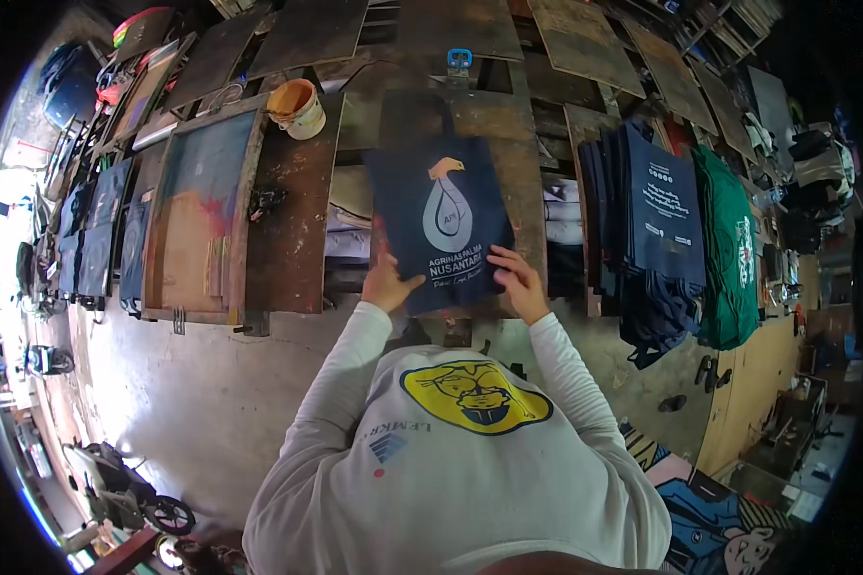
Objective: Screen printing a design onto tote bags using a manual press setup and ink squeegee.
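Note:
A navy tote bag [408,201] is in front of me over a brown wooden board [527,182]. It bears a pale drop-shaped print with an orange bird's head on top and light lettering below. Its handle at the far end looks dark and smeared. My left hand [390,286] is closed on the bag's lower left edge, its thumb lying over the front. At the lower right edge my right hand [522,285] grips the fabric, with several fingers bent onto the front. What lies beneath the cloth is hidden.
To the left a framed screen [256,172] leans on the boards, near a stained bucket [302,117]. Navy bags [657,211] hang stacked on the right beside green cloth [724,259]. A blue device [459,60] sits beyond the bag. A motorcycle [129,489] stands at lower left.

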`<move>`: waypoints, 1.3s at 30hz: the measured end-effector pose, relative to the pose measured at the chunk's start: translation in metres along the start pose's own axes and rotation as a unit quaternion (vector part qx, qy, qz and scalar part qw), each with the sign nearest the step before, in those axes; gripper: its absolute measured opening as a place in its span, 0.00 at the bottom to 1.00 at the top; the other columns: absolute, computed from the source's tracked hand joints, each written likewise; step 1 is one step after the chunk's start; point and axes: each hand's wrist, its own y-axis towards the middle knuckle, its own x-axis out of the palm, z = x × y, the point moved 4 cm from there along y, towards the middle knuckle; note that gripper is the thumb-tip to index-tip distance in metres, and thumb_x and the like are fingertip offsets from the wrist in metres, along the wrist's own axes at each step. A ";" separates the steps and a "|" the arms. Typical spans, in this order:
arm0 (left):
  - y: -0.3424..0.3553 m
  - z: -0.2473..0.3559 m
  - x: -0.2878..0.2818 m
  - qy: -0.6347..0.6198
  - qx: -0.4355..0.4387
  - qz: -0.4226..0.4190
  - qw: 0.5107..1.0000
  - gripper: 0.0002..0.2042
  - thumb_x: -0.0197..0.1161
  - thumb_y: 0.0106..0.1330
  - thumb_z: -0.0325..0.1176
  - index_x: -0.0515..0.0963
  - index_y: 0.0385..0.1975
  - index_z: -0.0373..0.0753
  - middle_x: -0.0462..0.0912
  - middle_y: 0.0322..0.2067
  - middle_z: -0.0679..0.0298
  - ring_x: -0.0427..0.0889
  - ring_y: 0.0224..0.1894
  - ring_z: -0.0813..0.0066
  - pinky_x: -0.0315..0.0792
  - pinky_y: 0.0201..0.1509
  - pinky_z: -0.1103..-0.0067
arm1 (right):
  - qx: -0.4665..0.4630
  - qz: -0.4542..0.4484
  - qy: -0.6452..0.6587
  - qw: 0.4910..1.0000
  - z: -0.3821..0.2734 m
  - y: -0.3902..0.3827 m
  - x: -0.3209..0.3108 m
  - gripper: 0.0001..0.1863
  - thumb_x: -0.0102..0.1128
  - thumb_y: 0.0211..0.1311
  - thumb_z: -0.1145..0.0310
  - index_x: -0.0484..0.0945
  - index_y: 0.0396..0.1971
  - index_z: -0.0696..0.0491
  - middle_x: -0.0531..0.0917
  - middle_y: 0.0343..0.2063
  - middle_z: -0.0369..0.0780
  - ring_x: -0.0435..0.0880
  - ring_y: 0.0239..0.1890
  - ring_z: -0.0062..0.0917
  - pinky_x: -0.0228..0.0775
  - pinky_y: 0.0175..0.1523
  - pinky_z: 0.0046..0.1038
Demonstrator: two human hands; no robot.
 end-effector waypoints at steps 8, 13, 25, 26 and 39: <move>-0.046 -0.013 0.018 0.097 -0.108 -0.097 0.985 0.30 0.68 0.61 0.63 0.85 0.30 0.34 0.88 0.33 0.46 0.88 0.41 0.47 0.80 0.48 0.60 | -0.057 0.227 -0.051 0.971 0.040 -0.018 -0.022 0.35 0.65 0.58 0.84 0.69 0.68 0.56 0.73 0.67 0.48 0.73 0.70 0.36 0.65 0.70 0.31; -0.065 -0.041 0.035 0.088 -0.143 -0.053 0.984 0.30 0.67 0.63 0.62 0.85 0.28 0.34 0.87 0.31 0.44 0.88 0.39 0.44 0.80 0.45 0.58 | 0.078 0.236 0.087 0.965 0.063 -0.042 -0.016 0.32 0.67 0.57 0.83 0.74 0.64 0.56 0.81 0.57 0.42 0.81 0.57 0.28 0.72 0.60 0.26; 0.023 0.005 -0.051 -0.424 -0.016 0.025 0.905 0.11 0.72 0.66 0.40 0.84 0.34 0.39 0.83 0.30 0.70 0.80 0.27 0.79 0.74 0.29 0.78 | 0.055 0.104 0.163 0.979 -0.088 0.026 -0.042 0.16 0.70 0.63 0.69 0.82 0.50 0.54 0.86 0.41 0.34 0.87 0.38 0.21 0.80 0.32 0.24; 0.051 0.026 -0.069 -0.421 0.012 0.006 0.907 0.10 0.72 0.67 0.39 0.83 0.36 0.40 0.81 0.30 0.71 0.83 0.31 0.79 0.79 0.34 0.80 | 0.044 0.114 0.195 0.973 -0.103 0.046 -0.044 0.20 0.70 0.62 0.69 0.80 0.53 0.53 0.86 0.41 0.34 0.87 0.39 0.22 0.79 0.31 0.26; 0.073 0.138 -0.187 -0.404 0.219 0.210 0.863 0.15 0.73 0.68 0.35 0.77 0.25 0.35 0.73 0.22 0.75 0.67 0.23 0.89 0.62 0.24 0.84 | -0.120 0.137 0.138 0.973 -0.200 0.100 -0.089 0.18 0.67 0.66 0.72 0.80 0.56 0.55 0.87 0.36 0.34 0.84 0.28 0.17 0.72 0.25 0.22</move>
